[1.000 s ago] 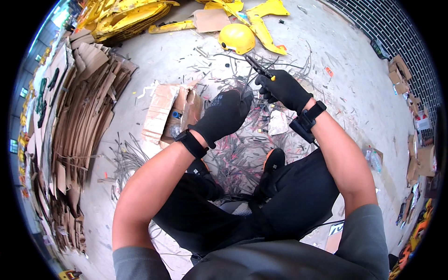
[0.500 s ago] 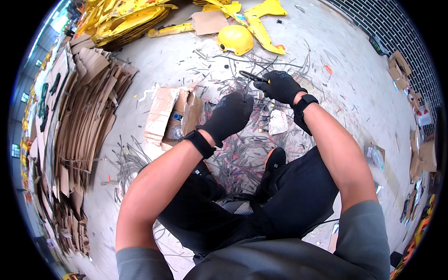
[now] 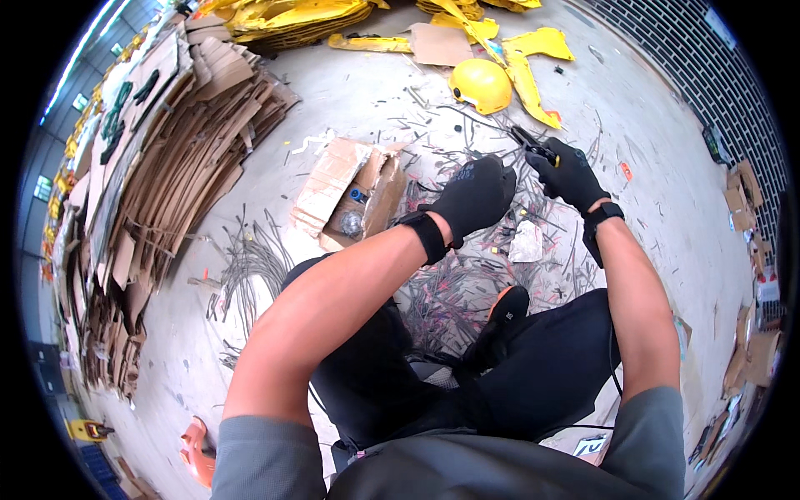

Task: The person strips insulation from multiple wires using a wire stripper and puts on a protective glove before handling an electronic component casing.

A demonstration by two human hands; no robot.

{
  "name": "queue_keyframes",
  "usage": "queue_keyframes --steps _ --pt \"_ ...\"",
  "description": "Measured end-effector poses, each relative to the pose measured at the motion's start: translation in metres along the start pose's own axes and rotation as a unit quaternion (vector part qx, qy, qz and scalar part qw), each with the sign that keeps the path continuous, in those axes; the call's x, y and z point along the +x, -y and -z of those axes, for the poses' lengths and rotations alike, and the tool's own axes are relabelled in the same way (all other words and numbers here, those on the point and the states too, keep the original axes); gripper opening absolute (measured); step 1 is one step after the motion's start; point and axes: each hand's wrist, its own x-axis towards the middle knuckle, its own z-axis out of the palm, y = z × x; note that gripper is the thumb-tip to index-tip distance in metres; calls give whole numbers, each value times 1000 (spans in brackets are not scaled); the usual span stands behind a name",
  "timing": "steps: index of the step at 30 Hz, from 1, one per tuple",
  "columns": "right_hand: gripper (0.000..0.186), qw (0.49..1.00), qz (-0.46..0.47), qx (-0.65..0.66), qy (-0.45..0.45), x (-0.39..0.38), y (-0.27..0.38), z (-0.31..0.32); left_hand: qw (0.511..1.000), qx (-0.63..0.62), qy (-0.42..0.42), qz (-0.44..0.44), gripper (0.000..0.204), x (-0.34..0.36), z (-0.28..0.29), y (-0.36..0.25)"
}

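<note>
- Right hand (image 3: 568, 173), gloved: closed round pliers (image 3: 530, 142), which point up-left, just beyond the left hand.
- Left hand (image 3: 475, 193), gloved: fingers curled; cannot tell whether it grips anything.
- Cable scraps (image 3: 446, 304): strewn over floor below both hands.
- Open carton (image 3: 327, 183): left of left hand.
- Yellow helmet (image 3: 482, 86): beyond pliers.

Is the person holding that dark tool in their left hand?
No, the dark tool is gripped in the black-gloved right hand, and its tip points toward the upper left.
</note>
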Motion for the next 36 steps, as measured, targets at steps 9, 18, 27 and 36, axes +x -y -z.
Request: queue_keyframes --steps 9,18,27,36 --pt "49 986 35 -158 -44 18 -25 -12 999 -25 -7 -38 18 8 -13 0" --pt "59 969 -13 -240 -61 34 -35 -13 957 149 -45 -246 12 16 -9 -14" --pt "73 981 -63 -185 -16 36 -16 -11 938 235 -50 -249 10 6 -2 -27" --pt "43 987 -12 -159 30 30 18 -16 989 3 -87 -117 7 10 4 7"
